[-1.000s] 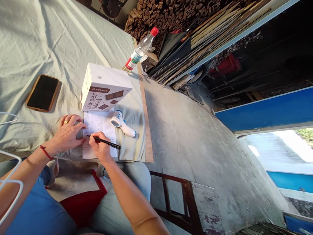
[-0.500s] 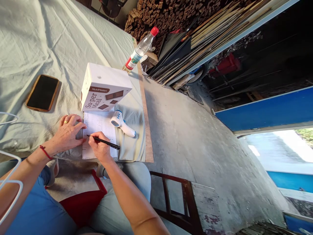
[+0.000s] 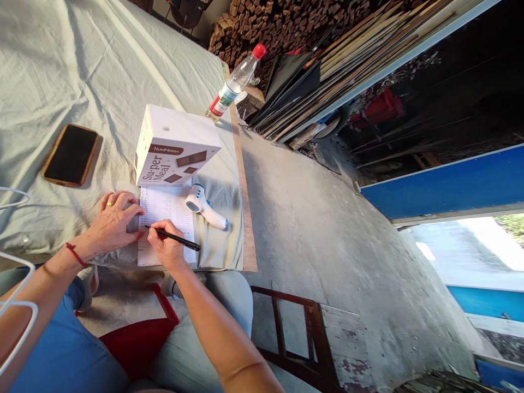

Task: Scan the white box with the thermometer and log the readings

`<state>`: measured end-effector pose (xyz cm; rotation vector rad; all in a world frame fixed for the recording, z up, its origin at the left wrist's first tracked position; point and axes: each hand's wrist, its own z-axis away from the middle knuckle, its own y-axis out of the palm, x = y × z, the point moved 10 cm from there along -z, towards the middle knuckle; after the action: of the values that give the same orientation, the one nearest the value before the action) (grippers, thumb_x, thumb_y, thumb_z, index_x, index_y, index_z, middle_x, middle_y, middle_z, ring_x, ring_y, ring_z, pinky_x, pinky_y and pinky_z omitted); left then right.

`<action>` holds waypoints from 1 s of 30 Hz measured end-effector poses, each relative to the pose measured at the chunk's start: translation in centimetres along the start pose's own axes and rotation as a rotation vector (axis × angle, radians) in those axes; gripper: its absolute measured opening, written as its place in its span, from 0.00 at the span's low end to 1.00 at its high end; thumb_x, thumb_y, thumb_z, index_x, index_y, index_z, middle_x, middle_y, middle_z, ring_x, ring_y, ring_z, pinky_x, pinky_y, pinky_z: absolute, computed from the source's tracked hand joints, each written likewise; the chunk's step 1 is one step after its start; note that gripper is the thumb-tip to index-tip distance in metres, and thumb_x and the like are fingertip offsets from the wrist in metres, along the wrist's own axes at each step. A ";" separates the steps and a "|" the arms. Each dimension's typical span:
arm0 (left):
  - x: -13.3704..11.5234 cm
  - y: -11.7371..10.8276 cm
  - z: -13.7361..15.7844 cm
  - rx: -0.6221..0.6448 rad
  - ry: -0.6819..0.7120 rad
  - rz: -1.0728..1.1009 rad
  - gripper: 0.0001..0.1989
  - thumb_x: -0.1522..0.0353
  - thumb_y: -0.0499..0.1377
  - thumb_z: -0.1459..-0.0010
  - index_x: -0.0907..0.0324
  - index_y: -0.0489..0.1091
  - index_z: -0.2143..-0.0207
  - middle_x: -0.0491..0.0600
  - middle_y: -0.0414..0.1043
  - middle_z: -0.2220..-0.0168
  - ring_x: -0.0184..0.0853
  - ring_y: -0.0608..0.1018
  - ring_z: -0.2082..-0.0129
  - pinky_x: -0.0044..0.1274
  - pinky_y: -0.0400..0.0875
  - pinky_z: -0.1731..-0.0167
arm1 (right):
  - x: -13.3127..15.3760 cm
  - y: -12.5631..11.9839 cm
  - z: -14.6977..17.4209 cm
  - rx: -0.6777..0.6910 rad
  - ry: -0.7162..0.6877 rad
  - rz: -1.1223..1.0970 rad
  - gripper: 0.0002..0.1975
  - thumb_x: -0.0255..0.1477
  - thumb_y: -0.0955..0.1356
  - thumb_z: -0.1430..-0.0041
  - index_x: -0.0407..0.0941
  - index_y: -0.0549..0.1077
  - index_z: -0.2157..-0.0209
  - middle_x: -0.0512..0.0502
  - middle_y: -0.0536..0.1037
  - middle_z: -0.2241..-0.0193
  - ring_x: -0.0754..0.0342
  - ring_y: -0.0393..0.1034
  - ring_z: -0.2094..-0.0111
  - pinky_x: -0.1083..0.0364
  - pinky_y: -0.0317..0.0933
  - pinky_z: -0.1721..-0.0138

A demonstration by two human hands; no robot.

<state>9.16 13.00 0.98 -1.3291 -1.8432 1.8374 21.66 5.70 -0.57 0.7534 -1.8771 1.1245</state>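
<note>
A sheet of paper [image 3: 164, 210] with rows of small print and handwriting lies at the table's near edge. My right hand [image 3: 168, 245] grips a black pen [image 3: 179, 238], its tip down at the sheet's left side. Fingers spread, my left hand [image 3: 118, 218] rests on the cloth with thumb and fingertips at the paper's left edge. Just behind the paper stands a white box [image 3: 180, 144] marked "Su-per Meal". Right of the paper lies a white and blue infrared thermometer [image 3: 206, 207].
A dark-screened phone [image 3: 70, 155] lies on the pale tablecloth [image 3: 49, 65], to the left. A red-capped bottle [image 3: 231, 90] stands behind the box near the table's right edge. White cables [image 3: 20, 300] cross the far left. A dark wooden frame [image 3: 295, 333] is at lower right.
</note>
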 end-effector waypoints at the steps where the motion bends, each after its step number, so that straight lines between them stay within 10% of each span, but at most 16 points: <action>1: 0.0 0.0 0.0 0.002 -0.003 0.000 0.17 0.62 0.62 0.49 0.54 0.74 0.56 0.56 0.68 0.47 0.49 0.69 0.42 0.45 0.54 0.37 | -0.1 0.0 0.0 0.002 0.004 0.005 0.09 0.36 0.65 0.42 0.46 0.70 0.71 0.51 0.73 0.78 0.56 0.64 0.77 0.57 0.64 0.71; 30: 0.2 0.2 -0.1 0.001 -0.007 0.006 0.17 0.62 0.64 0.50 0.56 0.75 0.56 0.57 0.67 0.47 0.51 0.69 0.42 0.46 0.56 0.38 | 0.2 0.0 0.0 0.024 -0.004 -0.008 0.09 0.36 0.65 0.43 0.46 0.70 0.73 0.52 0.72 0.80 0.56 0.64 0.78 0.57 0.63 0.71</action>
<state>9.18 13.15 0.73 -1.3315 -1.8438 1.8476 21.55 5.73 -0.45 0.7766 -1.8655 1.1432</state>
